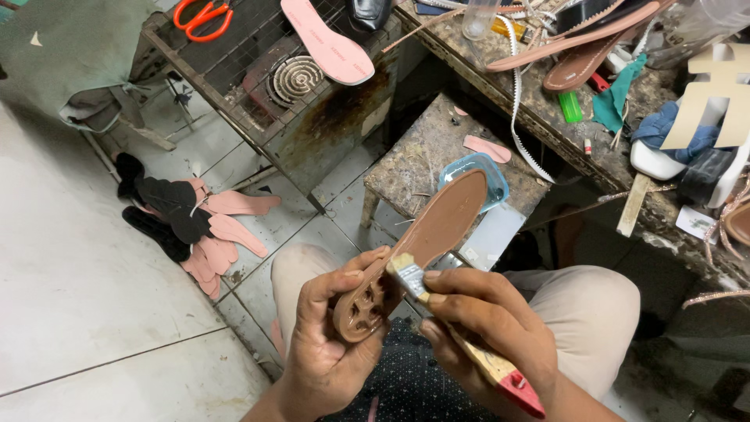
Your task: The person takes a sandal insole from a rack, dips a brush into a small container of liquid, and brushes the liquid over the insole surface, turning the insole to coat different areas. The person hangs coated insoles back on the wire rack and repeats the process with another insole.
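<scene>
My left hand (332, 336) grips the heel end of a brown shoe sole (437, 227), which points up and away toward a small stool. My right hand (484, 320) holds a wooden glue brush (476, 352) with a red handle end; its pale bristles (406, 270) rest on the sole just above the recessed heel. Both hands are over my lap.
A stained stool (422, 156) holds a blue plastic dish (488, 168) and a pink insole scrap. Pink and black insoles (207, 227) lie on the tiled floor at left. A wire rack (258, 70) carries orange scissors (201, 17) and a pink insole (328, 39). A cluttered workbench (609, 94) runs along the right.
</scene>
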{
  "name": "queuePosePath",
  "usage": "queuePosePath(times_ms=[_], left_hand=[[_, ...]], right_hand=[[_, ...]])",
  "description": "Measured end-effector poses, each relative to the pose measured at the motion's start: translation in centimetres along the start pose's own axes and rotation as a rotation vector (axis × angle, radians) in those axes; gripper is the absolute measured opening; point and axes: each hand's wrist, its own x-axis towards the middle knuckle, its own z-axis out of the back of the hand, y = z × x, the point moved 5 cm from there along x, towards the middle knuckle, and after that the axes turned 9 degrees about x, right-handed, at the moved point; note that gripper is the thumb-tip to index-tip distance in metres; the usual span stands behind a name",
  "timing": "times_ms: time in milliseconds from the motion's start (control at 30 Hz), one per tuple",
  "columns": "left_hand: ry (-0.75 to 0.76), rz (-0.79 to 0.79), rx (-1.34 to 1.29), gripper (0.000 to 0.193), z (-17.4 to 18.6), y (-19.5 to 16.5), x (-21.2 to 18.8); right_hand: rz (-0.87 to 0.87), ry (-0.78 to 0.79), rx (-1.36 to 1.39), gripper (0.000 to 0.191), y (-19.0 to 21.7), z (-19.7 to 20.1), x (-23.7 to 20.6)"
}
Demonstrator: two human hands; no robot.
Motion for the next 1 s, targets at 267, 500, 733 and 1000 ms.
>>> queuePosePath(times_ms=[267,500,733,1000], left_hand=[[-0.072,0.147,-0.17,0.058,1.0,0.9,-0.5],[-0.046,0.076,-0.11,0.056,1.0,1.1,-1.0],[-0.016,0.047,-0.017,0.053,0.6,1.3,-1.4],[0.011,0.089,-0.033,0.051,0.5,1.4,-1.4]], right_hand=[[-0.006,-0.137,-0.195,0.022,-1.6,2.1,0.7],[-0.026,-0.155,-0.187,0.021,-1.8,2.8,1.6],[-0.015,-0.145,-0.191,0.021,-1.5,2.8,1.8],[0.021,-0.111,-0.186,0.022,-1.2,2.1,1.8]])
